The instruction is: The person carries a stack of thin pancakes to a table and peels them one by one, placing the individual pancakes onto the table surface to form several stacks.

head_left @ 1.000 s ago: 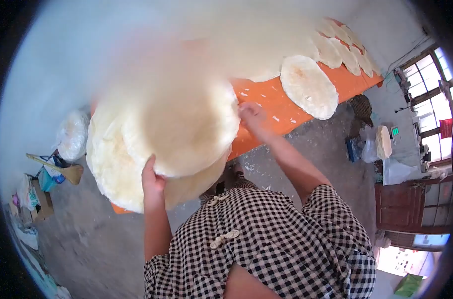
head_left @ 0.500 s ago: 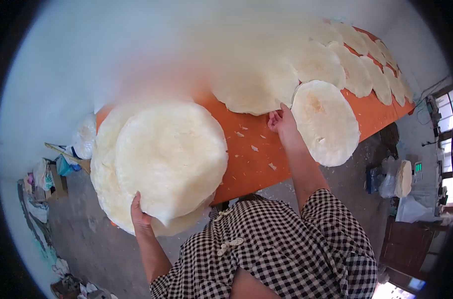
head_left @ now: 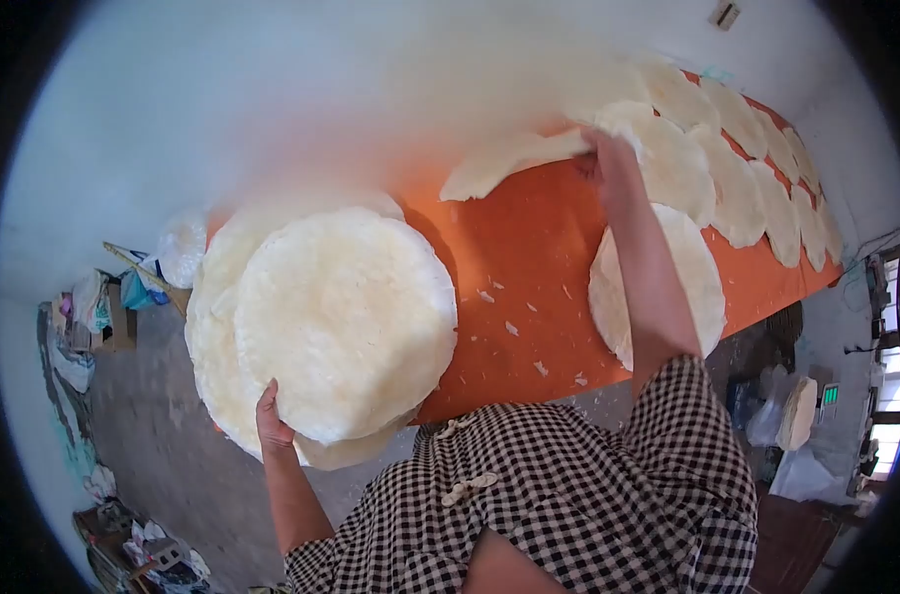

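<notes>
At the left, large round flatbreads (head_left: 346, 317) overlap in a pile that reaches past the table's front edge. My left hand (head_left: 275, 421) grips the pile's near rim, thumb on top and the other fingers hidden underneath. Farther off, my right hand (head_left: 600, 158), somewhat smeared by motion, pinches the edge of a thin flatbread sheet (head_left: 514, 163). That sheet is partly raised and bent, and haze hides its far side. Beneath my right forearm lies another round flatbread (head_left: 702, 277).
More flatbreads (head_left: 737, 193) overlap along the right of the orange tabletop (head_left: 509, 267), which carries small white flakes. A plastic bag (head_left: 181, 252) sits beside the left end. Bags and a green-lit display (head_left: 830, 395) stand at right. Blur covers the far left of the table.
My right hand has moved away from my body, lifting and folding back the near edge of the flatbread sheet and baring orange tabletop. My left hand stays at the pile's rim.
</notes>
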The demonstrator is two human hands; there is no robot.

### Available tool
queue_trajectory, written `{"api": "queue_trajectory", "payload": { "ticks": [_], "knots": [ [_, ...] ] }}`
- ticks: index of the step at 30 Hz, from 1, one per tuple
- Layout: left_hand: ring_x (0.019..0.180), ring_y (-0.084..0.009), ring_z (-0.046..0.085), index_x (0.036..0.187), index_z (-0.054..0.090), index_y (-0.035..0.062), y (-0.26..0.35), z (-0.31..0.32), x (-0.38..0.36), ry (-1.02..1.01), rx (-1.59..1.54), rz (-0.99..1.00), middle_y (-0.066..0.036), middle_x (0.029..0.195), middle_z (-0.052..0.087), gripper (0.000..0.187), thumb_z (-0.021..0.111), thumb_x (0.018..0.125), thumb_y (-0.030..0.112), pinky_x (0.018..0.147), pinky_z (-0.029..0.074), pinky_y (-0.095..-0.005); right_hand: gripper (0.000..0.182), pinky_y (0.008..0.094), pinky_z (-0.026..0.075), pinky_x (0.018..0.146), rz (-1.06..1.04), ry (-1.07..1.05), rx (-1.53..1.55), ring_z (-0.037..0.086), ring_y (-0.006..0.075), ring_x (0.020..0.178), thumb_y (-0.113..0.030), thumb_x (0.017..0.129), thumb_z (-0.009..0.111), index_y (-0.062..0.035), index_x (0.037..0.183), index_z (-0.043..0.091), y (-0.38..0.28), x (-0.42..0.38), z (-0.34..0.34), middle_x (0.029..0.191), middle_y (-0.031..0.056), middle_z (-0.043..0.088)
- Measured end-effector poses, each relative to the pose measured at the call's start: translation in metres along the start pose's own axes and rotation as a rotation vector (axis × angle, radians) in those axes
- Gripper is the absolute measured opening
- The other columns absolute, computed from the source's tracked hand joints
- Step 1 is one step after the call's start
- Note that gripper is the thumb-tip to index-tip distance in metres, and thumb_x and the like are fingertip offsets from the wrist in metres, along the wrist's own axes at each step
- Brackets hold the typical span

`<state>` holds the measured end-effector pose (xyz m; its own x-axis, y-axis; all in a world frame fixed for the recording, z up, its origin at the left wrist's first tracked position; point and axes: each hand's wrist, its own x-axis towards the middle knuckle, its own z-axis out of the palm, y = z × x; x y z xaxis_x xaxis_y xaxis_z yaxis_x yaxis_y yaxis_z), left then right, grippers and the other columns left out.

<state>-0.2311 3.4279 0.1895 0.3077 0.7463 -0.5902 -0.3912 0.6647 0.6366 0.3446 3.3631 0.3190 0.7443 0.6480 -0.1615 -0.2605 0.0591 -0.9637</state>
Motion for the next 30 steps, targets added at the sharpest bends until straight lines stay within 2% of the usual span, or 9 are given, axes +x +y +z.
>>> {"api": "queue_trajectory", "payload": {
  "ticks": [7,10,13,15,17,21,22,25,30],
  "knots": [
    [0.1,-0.0253,0.051,0.115,0.046,0.0017,-0.003,0.006,0.001,0.009,-0.001,0.022,-0.01,0.109,0.054,0.044,0.056,0.078,0.024,0.087,0.04,-0.0369,0.015,0.0279,0.036,0.037,-0.222,-0.189,0.158,0.045,0.0167,0.045,-0.01,0.075,0.055,0.0009,0.069,0.048,-0.072,0.123,0.061,0.058,0.0095,0.049],
    [0.1,-0.0253,0.051,0.115,0.046,0.0018,-0.003,0.001,0.004,0.042,0.022,0.051,-0.009,0.109,0.054,0.044,0.056,0.078,0.024,0.087,0.04,-0.0367,0.019,0.0431,0.044,0.064,-0.332,-0.108,0.16,0.056,0.0363,0.071,-0.014,0.079,0.039,-0.0006,0.082,0.051,-0.111,0.1,0.064,0.074,0.0211,0.057],
    [0.1,-0.0251,0.051,0.115,0.046,0.0018,-0.005,0.002,0.001,0.079,0.056,0.082,-0.009,0.11,0.054,0.044,0.056,0.078,0.025,0.087,0.04,-0.0368,0.017,0.0317,0.043,0.039,-0.219,-0.105,0.28,0.047,0.0197,0.044,-0.011,0.076,0.056,0.0031,0.076,0.047,-0.082,0.102,0.04,0.062,0.0118,0.05],
    [0.101,-0.0249,0.051,0.115,0.046,0.0019,-0.006,0.0,0.003,0.086,0.075,0.093,-0.009,0.11,0.054,0.044,0.056,0.079,0.026,0.087,0.04,-0.0367,0.022,0.036,0.048,0.046,-0.032,-0.236,0.271,0.053,0.021,0.056,-0.015,0.078,0.055,0.0023,0.087,0.046,-0.033,0.103,0.002,0.071,0.0117,0.052],
    [0.101,-0.0247,0.05,0.115,0.046,0.0018,-0.007,-0.002,0.002,0.086,0.085,0.087,-0.009,0.11,0.053,0.043,0.055,0.079,0.026,0.087,0.041,-0.0368,0.027,0.0345,0.047,0.05,0.078,-0.033,0.16,0.055,0.0199,0.06,-0.023,0.077,0.058,-0.0003,0.088,0.047,0.021,0.087,-0.04,0.072,0.0096,0.053],
    [0.101,-0.0244,0.05,0.115,0.046,0.0015,-0.009,-0.006,0.005,0.116,0.113,0.078,-0.009,0.111,0.053,0.042,0.053,0.081,0.026,0.087,0.041,-0.037,0.048,0.0346,0.044,0.075,-0.276,0.178,-1.104,0.056,0.0287,0.09,-0.038,0.076,0.057,-0.0015,0.106,0.047,0.093,-0.014,-0.112,0.094,0.0164,0.058],
    [0.101,-0.0244,0.051,0.115,0.045,0.0013,-0.008,-0.011,0.007,0.072,0.085,0.042,-0.01,0.111,0.053,0.041,0.051,0.082,0.025,0.087,0.041,-0.0373,0.06,0.035,0.037,0.088,-0.342,0.132,-1.111,0.047,0.0326,0.106,-0.041,0.074,0.057,-0.0028,0.117,0.042,0.105,-0.056,-0.124,0.108,0.0215,0.052],
    [0.101,-0.0247,0.051,0.114,0.046,0.0013,-0.008,-0.015,0.008,0.013,0.102,0.046,-0.01,0.111,0.053,0.039,0.049,0.083,0.025,0.087,0.042,-0.0376,0.069,0.0416,0.034,0.091,-0.064,0.04,-1.637,0.038,0.0314,0.116,-0.035,0.068,0.064,-0.0067,0.125,0.036,0.131,-0.191,-0.131,0.128,0.0151,0.037],
    [0.103,-0.0255,0.05,0.116,0.044,0.0003,-0.006,-0.014,0.012,-0.06,0.117,-0.037,-0.011,0.113,0.052,0.041,0.048,0.084,0.026,0.087,0.041,-0.0388,0.076,0.0455,0.037,0.085,-0.214,0.134,-1.653,0.039,0.0333,0.113,-0.031,0.061,0.07,-0.0091,0.125,0.035,0.17,-0.231,-0.187,0.123,0.0185,0.039]
  ]
}}
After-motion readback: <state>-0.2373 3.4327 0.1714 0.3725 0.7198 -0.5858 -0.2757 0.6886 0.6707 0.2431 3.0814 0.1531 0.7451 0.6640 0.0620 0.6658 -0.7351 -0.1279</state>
